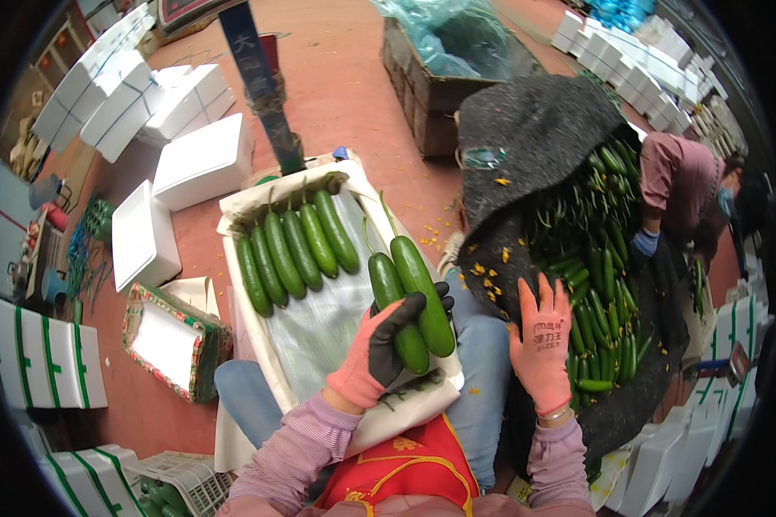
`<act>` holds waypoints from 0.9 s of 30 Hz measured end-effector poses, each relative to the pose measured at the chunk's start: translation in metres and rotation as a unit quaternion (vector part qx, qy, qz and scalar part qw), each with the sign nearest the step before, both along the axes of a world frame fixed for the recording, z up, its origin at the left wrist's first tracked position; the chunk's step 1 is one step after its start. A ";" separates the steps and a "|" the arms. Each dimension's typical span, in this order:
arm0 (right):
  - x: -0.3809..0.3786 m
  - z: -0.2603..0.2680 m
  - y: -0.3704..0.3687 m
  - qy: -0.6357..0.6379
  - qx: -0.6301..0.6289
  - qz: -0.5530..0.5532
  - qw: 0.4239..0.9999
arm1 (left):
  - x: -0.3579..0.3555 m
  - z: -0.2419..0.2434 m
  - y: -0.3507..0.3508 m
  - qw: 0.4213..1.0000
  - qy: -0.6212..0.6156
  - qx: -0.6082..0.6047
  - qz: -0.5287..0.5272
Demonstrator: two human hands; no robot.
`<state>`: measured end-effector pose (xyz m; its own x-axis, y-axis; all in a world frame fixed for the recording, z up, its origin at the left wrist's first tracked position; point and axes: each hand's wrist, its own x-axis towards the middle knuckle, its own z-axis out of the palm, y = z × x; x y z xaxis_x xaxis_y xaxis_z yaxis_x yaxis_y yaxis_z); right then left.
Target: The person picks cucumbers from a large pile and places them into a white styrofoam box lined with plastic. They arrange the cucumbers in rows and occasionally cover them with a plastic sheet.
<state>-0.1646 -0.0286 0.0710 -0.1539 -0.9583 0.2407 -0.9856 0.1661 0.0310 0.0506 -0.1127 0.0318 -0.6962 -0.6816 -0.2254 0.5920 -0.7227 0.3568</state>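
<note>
My left hand (pixel 388 342), in a pink and dark grey work glove, grips two green cucumbers (pixel 420 294) side by side above a lined foam box (pixel 284 381). Inside that box, several cucumbers (pixel 297 245) lie in a slanting row at the far end, on a translucent plastic sheet (pixel 317 336). My right hand (pixel 543 342), gloved alike, is spread with its back up and holds nothing that shows. It is beside the near edge of a large heap of cucumbers (pixel 598 310), which lies on dark felt cloth.
A co-worker (pixel 685 187) bends over the heap's far right side. White foam boxes (pixel 204 161) stand at the left, near a blue post (pixel 252 71). A flower-patterned box (pixel 174 342) sits left of the lined box. Beyond the dark cloth (pixel 530 129) is a large plastic-lined crate (pixel 427 97).
</note>
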 end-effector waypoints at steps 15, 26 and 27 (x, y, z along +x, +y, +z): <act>0.155 -0.096 -0.236 0.026 0.154 0.097 0.983 | 0.113 -0.018 -0.041 0.916 -0.287 -0.084 0.266; 0.154 0.008 -0.044 -0.061 0.106 0.559 0.820 | 0.172 0.013 0.044 0.927 -0.305 -0.112 -0.190; 0.154 0.008 -0.034 -0.083 0.096 0.554 0.823 | 0.179 0.014 0.046 0.929 -0.235 -0.083 -0.274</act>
<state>-0.0102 -0.0626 0.0789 0.8242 -0.5507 0.1320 -0.5224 -0.8294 -0.1981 0.2297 -0.0662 0.0461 -0.8007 -0.3063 -0.5149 -0.0976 -0.7813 0.6165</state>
